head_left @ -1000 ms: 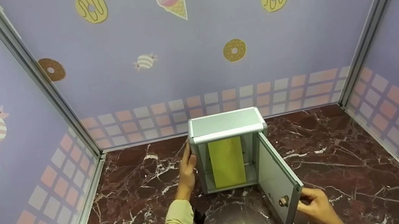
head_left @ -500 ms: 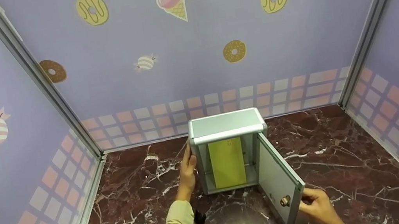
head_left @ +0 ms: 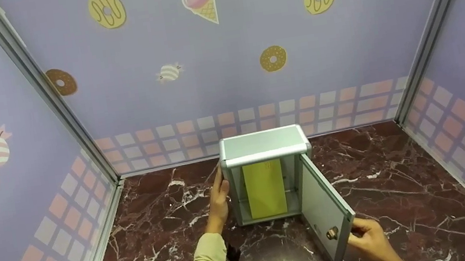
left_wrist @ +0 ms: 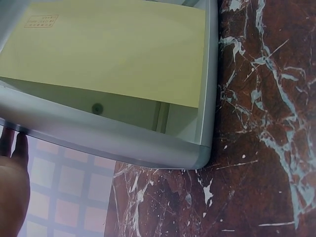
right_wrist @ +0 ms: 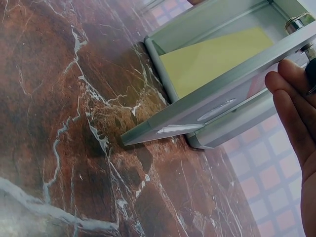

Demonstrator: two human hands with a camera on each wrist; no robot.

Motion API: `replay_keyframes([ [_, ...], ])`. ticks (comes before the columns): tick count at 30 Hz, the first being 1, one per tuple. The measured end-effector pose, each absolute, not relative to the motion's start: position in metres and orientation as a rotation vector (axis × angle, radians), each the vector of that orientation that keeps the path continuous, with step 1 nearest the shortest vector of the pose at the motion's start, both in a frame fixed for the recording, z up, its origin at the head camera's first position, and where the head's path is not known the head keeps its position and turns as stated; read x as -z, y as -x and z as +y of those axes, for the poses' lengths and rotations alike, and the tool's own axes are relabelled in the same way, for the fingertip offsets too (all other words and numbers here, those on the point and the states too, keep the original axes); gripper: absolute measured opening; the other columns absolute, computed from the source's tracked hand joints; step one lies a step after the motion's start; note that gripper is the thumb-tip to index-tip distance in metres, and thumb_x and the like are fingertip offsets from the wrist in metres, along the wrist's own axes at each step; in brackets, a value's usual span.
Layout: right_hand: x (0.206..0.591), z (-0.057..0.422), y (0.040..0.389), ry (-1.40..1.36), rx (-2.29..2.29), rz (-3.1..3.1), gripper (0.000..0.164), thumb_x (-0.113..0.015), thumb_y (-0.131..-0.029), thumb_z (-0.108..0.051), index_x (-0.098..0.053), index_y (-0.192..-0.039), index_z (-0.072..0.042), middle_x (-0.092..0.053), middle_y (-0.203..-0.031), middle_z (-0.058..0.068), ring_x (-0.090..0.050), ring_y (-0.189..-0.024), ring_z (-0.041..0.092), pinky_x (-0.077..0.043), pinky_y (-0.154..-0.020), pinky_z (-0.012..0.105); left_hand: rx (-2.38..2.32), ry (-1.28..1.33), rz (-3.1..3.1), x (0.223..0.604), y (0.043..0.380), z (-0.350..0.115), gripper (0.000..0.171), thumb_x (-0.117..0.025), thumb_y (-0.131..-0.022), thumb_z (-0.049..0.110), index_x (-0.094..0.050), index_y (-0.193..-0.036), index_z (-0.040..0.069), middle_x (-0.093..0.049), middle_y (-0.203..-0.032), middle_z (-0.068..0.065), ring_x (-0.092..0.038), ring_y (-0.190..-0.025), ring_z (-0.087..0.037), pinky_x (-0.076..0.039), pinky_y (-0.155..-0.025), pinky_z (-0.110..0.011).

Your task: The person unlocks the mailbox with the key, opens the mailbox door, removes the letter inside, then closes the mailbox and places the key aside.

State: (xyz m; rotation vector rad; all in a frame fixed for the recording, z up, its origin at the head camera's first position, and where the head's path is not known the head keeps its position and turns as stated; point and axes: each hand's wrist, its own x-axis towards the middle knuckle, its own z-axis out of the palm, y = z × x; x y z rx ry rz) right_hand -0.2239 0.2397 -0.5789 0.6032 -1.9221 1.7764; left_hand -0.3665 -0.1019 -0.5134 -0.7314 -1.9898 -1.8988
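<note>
A silver metal box stands upright with its hinged door swung out toward me on the right. Inside leans a yellow envelope, with small red print near one end. My left hand rests along the box's left side, fingers fairly straight. Behind the door's free edge, my right hand has its fingers curled at the lock. A black-headed key sticks out there, pinched by that hand; the thumb is hidden. The brass-coloured lock barrel shows on the door's inner face.
The box stands on a dark red marbled tabletop. Purple walls with sweets and a tile pattern enclose the back and both sides. A small black object shows beside the left wrist.
The door has swung very slightly further out to the right with my right hand. My left hand, the box and the envelope stay in place.
</note>
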Motion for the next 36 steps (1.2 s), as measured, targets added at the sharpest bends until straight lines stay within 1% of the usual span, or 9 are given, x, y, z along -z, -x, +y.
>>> replay_keyframes([
  [3,0.586,0.242,0.227,-0.623,-1.753,-1.923,0.035,-0.067,-0.070,0.030,-0.075,-0.085,0.000,-0.072,-0.076,0.007,-0.065,-0.067,0.009,-0.052,-0.057,0.018,1.881,0.722,-2.006,0.514,0.366,-0.104,0.052,-0.038,-0.105,0.007,-0.021,-0.151,-0.009,-0.021,-0.155,-0.027,-0.017,-0.143,-0.042,-0.012,-0.115,-0.053],
  [7,0.590,0.242,0.228,-0.647,-1.734,-1.914,0.035,-0.067,-0.069,0.029,-0.074,-0.085,-0.001,-0.071,-0.076,0.006,-0.065,-0.066,0.008,-0.052,-0.057,0.018,1.866,0.732,-2.026,0.513,0.364,-0.106,0.052,-0.038,-0.104,0.006,-0.020,-0.151,-0.009,-0.019,-0.155,-0.027,-0.016,-0.143,-0.043,-0.013,-0.114,-0.053],
  [11,0.592,0.241,0.227,-0.656,-1.761,-1.886,0.034,-0.067,-0.069,0.030,-0.074,-0.086,0.001,-0.072,-0.077,0.008,-0.065,-0.066,0.009,-0.052,-0.056,0.018,1.875,0.716,-2.058,0.512,0.360,-0.108,0.053,-0.037,-0.105,0.007,-0.019,-0.153,-0.006,-0.017,-0.157,-0.025,-0.015,-0.143,-0.041,-0.012,-0.115,-0.053],
  [15,0.591,0.238,0.228,-0.650,-1.810,-1.862,0.034,-0.066,-0.069,0.031,-0.074,-0.087,0.003,-0.072,-0.077,0.009,-0.065,-0.067,0.009,-0.052,-0.057,0.017,1.892,0.694,-2.090,0.511,0.356,-0.109,0.055,-0.035,-0.106,0.011,-0.015,-0.155,-0.002,-0.014,-0.159,-0.022,-0.011,-0.145,-0.039,-0.010,-0.114,-0.057],
  [20,0.591,0.237,0.229,-0.660,-1.834,-1.847,0.035,-0.065,-0.069,0.032,-0.074,-0.088,0.004,-0.072,-0.078,0.009,-0.064,-0.068,0.008,-0.051,-0.057,0.017,1.884,0.675,-2.050,0.518,0.350,-0.112,0.055,-0.034,-0.104,0.005,-0.014,-0.155,-0.003,-0.014,-0.159,-0.022,-0.010,-0.145,-0.039,-0.010,-0.112,-0.060],
  [25,0.593,0.238,0.229,-0.622,-1.800,-1.871,0.035,-0.065,-0.069,0.032,-0.073,-0.085,0.003,-0.071,-0.076,0.005,-0.061,-0.064,0.006,-0.049,-0.053,0.015,1.795,0.609,-1.903,0.529,0.342,-0.113,0.054,-0.041,-0.099,-0.005,-0.023,-0.149,-0.013,-0.025,-0.153,-0.030,-0.021,-0.141,-0.044,-0.020,-0.112,-0.057],
  [30,0.589,0.238,0.228,-0.584,-1.772,-1.906,0.031,-0.067,-0.070,0.030,-0.073,-0.088,0.005,-0.072,-0.079,0.005,-0.064,-0.066,0.008,-0.051,-0.055,0.017,1.631,0.493,-1.797,0.534,0.325,-0.111,0.051,-0.054,-0.091,-0.008,-0.042,-0.140,-0.014,-0.045,-0.139,-0.030,-0.037,-0.132,-0.045,-0.025,-0.112,-0.042],
  [33,0.586,0.236,0.227,-0.566,-1.776,-1.928,0.028,-0.068,-0.072,0.027,-0.074,-0.090,0.006,-0.072,-0.081,0.006,-0.066,-0.066,0.010,-0.053,-0.055,0.019,1.565,0.498,-1.715,0.534,0.313,-0.108,0.043,-0.058,-0.086,-0.010,-0.054,-0.128,-0.015,-0.056,-0.123,-0.030,-0.049,-0.117,-0.046,-0.034,-0.106,-0.035],
  [36,0.584,0.236,0.227,-0.567,-1.793,-1.928,0.028,-0.068,-0.073,0.027,-0.074,-0.089,0.005,-0.071,-0.078,0.005,-0.063,-0.063,0.009,-0.051,-0.052,0.018,1.534,0.574,-1.644,0.533,0.304,-0.103,0.033,-0.059,-0.082,-0.013,-0.061,-0.115,-0.016,-0.062,-0.104,-0.030,-0.057,-0.097,-0.046,-0.045,-0.093,-0.034],
])
